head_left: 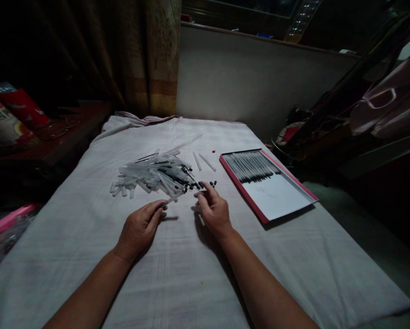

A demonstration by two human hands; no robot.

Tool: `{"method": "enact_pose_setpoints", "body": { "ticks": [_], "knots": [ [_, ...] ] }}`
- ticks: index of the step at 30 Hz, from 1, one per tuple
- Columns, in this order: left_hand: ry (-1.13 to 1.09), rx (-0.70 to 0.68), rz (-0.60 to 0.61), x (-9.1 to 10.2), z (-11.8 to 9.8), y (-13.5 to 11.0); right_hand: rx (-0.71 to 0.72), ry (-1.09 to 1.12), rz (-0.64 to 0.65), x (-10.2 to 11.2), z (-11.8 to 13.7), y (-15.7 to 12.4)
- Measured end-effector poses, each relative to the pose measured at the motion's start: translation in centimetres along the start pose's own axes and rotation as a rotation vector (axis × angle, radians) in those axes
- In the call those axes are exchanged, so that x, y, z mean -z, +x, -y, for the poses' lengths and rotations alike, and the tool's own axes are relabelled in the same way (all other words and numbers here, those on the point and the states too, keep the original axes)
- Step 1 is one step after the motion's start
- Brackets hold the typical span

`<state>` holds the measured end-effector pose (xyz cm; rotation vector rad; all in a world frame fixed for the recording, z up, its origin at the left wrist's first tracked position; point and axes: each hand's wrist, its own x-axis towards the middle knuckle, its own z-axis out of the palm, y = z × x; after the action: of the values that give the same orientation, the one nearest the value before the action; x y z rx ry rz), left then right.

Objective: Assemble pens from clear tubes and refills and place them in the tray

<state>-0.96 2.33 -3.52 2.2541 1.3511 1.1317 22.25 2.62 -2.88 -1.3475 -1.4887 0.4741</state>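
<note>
My left hand [139,228] is closed, pinching a clear pen barrel [173,198] that points up and to the right, its far end close to the pile. My right hand [215,211] has thumb and forefinger apart, the forefinger's tip at a small black pen cap [200,184]; whether it touches the cap I cannot tell. More black caps [213,183] lie just beyond these fingers. Beyond my left hand spreads a heap of clear pen barrels [146,171] mixed with black parts.
A shallow red-edged box [290,203] at right holds a row of black-tipped pens [252,165]. Two loose clear tubes [207,162] and a red bit [213,151] lie near the back of the cloth-covered table [177,283]. A side table [64,137] stands left, beside a curtain [150,55].
</note>
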Motion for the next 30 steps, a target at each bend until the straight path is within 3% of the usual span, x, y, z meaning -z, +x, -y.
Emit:
{"method": "enact_pose_setpoints", "body": {
  "ticks": [3,8,11,15,19,22,26,30],
  "knots": [
    [-0.011,0.017,-0.018,0.0,0.1,0.1,-0.036,-0.294,-0.059,1.9,-1.5,1.5],
    [0.044,-0.035,-0.038,0.1,0.0,0.4,-0.184,-0.713,0.066,3.5,-2.1,2.5],
    [0.065,-0.029,-0.017,0.2,-0.1,0.5,-0.188,-0.811,0.091,3.1,-2.2,2.6],
    [0.071,-0.036,0.001,0.2,-0.1,0.5,-0.138,-0.815,0.031,2.7,-3.1,3.1],
    [0.086,-0.053,0.009,0.3,0.0,0.5,-0.105,-0.658,-0.027,2.8,-4.0,3.2],
    [0.096,-0.066,0.014,0.3,-0.1,0.4,-0.157,-0.31,-0.058,2.4,-3.8,2.5],
    [0.103,-0.08,0.028,0.3,-0.2,0.4,-0.351,0.305,0.099,0.9,-1.9,1.1],
    [0.115,-0.1,0.051,0.4,-0.3,0.4,-0.416,0.505,0.226,-0.3,-0.1,0.2]
  ]
}}
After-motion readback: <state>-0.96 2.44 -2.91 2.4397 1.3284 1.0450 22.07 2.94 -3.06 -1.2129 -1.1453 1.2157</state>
